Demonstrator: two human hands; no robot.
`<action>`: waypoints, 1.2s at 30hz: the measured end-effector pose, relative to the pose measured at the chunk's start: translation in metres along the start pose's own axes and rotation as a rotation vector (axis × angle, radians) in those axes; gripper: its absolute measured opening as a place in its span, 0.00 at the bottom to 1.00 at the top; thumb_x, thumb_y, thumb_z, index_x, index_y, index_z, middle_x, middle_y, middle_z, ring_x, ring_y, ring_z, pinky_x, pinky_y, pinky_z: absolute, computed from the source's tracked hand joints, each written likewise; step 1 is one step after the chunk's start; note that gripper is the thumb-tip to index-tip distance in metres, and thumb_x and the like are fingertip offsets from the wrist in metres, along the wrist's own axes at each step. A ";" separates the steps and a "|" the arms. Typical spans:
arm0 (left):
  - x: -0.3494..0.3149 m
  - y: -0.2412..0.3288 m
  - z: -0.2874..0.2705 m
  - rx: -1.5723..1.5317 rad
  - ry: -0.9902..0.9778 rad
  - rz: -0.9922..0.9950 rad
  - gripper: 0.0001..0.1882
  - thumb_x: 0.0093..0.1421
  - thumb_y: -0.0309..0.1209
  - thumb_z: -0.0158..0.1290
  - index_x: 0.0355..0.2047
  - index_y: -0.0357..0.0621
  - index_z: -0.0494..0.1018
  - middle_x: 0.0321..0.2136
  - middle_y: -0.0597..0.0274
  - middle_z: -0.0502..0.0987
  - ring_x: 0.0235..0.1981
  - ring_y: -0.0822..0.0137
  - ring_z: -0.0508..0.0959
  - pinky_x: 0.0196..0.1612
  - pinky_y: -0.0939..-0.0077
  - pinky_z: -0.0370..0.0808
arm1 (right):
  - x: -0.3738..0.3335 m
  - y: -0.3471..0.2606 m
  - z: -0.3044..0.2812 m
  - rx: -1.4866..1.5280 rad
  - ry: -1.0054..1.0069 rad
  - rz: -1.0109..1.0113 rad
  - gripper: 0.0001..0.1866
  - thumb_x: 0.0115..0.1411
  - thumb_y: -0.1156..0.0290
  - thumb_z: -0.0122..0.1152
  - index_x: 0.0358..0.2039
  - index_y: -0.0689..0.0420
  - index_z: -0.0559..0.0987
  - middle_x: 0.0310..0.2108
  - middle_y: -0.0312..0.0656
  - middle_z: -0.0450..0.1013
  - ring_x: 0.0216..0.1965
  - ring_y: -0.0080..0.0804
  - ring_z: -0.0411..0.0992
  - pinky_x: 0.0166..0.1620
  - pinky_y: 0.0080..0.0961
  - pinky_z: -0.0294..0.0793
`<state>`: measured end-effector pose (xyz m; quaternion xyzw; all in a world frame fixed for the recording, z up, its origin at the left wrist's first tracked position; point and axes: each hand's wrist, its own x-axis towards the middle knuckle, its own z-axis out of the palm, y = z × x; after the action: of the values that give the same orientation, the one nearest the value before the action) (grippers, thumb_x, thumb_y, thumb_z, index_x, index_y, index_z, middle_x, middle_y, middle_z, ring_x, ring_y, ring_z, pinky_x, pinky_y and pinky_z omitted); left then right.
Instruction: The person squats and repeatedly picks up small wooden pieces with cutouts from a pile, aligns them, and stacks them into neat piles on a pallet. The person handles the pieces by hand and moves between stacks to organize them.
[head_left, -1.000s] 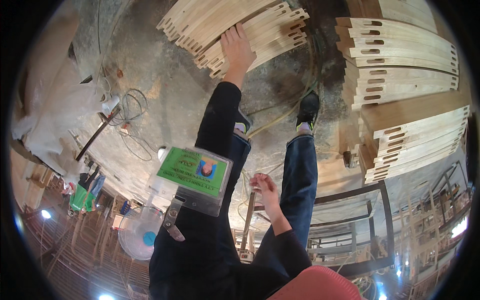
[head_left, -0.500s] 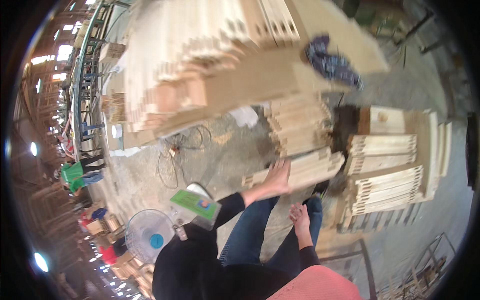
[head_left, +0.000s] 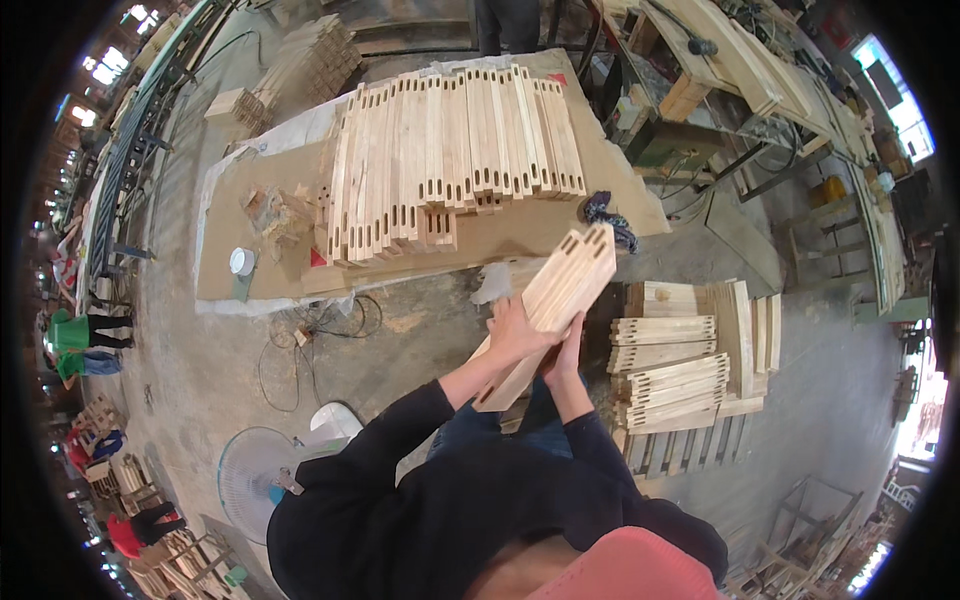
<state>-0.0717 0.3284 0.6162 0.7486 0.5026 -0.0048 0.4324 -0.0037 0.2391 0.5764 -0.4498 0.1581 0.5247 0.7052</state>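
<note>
A bundle of pale wooden slats point(head_left: 570, 280) with slots near their ends is held up in front of me, slanting from near left to far right. Across its top and left side, my left hand point(head_left: 513, 332) is closed. My right hand point(head_left: 567, 350) grips the right side and underside, its fingers partly hidden by the wood. Beyond the bundle, many similar slotted slats point(head_left: 460, 135) lie side by side on a table covered with brown board point(head_left: 500, 235). A dark patterned cloth point(head_left: 608, 220) lies at that table's right edge, close to the bundle's far end.
To my right, stacked slats point(head_left: 675, 390) rest on a slatted pallet point(head_left: 690, 450). A white fan point(head_left: 250, 485) stands near left, and a loose cable point(head_left: 300, 345) lies on the floor. A white round container point(head_left: 242, 262) sits on the table's left part. Machinery point(head_left: 680, 145) stands far right.
The slat bundle has been lifted from low by my legs to in front of me. My right hand, open and free before, now grips it too. The view has swung up.
</note>
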 end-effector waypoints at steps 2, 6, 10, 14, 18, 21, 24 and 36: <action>0.012 0.027 -0.008 -0.031 0.070 -0.004 0.56 0.36 0.54 0.69 0.59 0.33 0.61 0.53 0.41 0.66 0.59 0.44 0.64 0.59 0.46 0.63 | 0.019 -0.031 0.007 -0.029 -0.145 -0.021 0.48 0.64 0.28 0.39 0.70 0.55 0.58 0.67 0.47 0.61 0.66 0.45 0.62 0.66 0.40 0.63; 0.047 0.072 -0.027 -0.103 0.232 0.097 0.56 0.40 0.55 0.68 0.61 0.31 0.58 0.53 0.40 0.66 0.59 0.42 0.64 0.59 0.45 0.63 | 0.055 -0.096 0.041 -0.084 -0.238 0.004 0.47 0.65 0.30 0.38 0.70 0.55 0.58 0.67 0.49 0.62 0.65 0.47 0.63 0.66 0.43 0.63; 0.074 0.129 -0.033 -0.076 0.259 0.125 0.59 0.43 0.56 0.68 0.64 0.30 0.54 0.54 0.38 0.65 0.59 0.41 0.64 0.59 0.45 0.62 | 0.086 -0.159 0.062 -0.139 -0.337 -0.041 0.46 0.66 0.30 0.37 0.70 0.55 0.57 0.67 0.50 0.61 0.65 0.49 0.63 0.66 0.45 0.65; 0.112 0.172 -0.047 -0.037 0.208 0.085 0.62 0.44 0.54 0.66 0.67 0.26 0.48 0.57 0.37 0.63 0.61 0.43 0.63 0.63 0.50 0.61 | 0.121 -0.209 0.086 -0.197 -0.294 -0.011 0.43 0.68 0.35 0.39 0.71 0.55 0.57 0.67 0.48 0.62 0.64 0.46 0.65 0.64 0.43 0.66; 0.163 0.204 -0.060 0.001 0.211 0.145 0.62 0.46 0.52 0.65 0.68 0.24 0.45 0.58 0.36 0.62 0.62 0.42 0.62 0.64 0.51 0.60 | 0.165 -0.246 0.116 -0.202 -0.275 -0.074 0.41 0.69 0.36 0.38 0.69 0.56 0.61 0.65 0.47 0.65 0.62 0.41 0.68 0.63 0.37 0.68; 0.199 0.193 -0.076 0.044 0.266 0.179 0.63 0.46 0.50 0.66 0.67 0.20 0.44 0.56 0.33 0.63 0.60 0.39 0.64 0.63 0.53 0.62 | 0.187 -0.246 0.153 -0.320 -0.323 -0.156 0.43 0.68 0.33 0.35 0.68 0.57 0.64 0.64 0.48 0.66 0.63 0.41 0.67 0.64 0.37 0.68; 0.236 0.189 -0.101 0.023 0.236 0.203 0.62 0.47 0.49 0.66 0.66 0.16 0.44 0.57 0.27 0.61 0.61 0.36 0.63 0.65 0.53 0.61 | 0.225 -0.255 0.190 -0.376 -0.278 -0.160 0.39 0.70 0.37 0.38 0.66 0.58 0.67 0.62 0.47 0.69 0.61 0.39 0.69 0.62 0.34 0.69; 0.235 0.084 -0.130 -0.027 0.143 0.449 0.40 0.55 0.40 0.64 0.63 0.32 0.63 0.66 0.35 0.52 0.65 0.38 0.59 0.64 0.50 0.63 | 0.374 -0.225 0.191 -0.761 -0.170 -0.263 0.34 0.74 0.46 0.36 0.66 0.62 0.65 0.65 0.47 0.65 0.67 0.37 0.61 0.67 0.31 0.57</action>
<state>0.0526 0.5793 0.6475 0.8342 0.3531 0.1512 0.3957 0.2970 0.6057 0.5257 -0.6499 -0.1650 0.4864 0.5601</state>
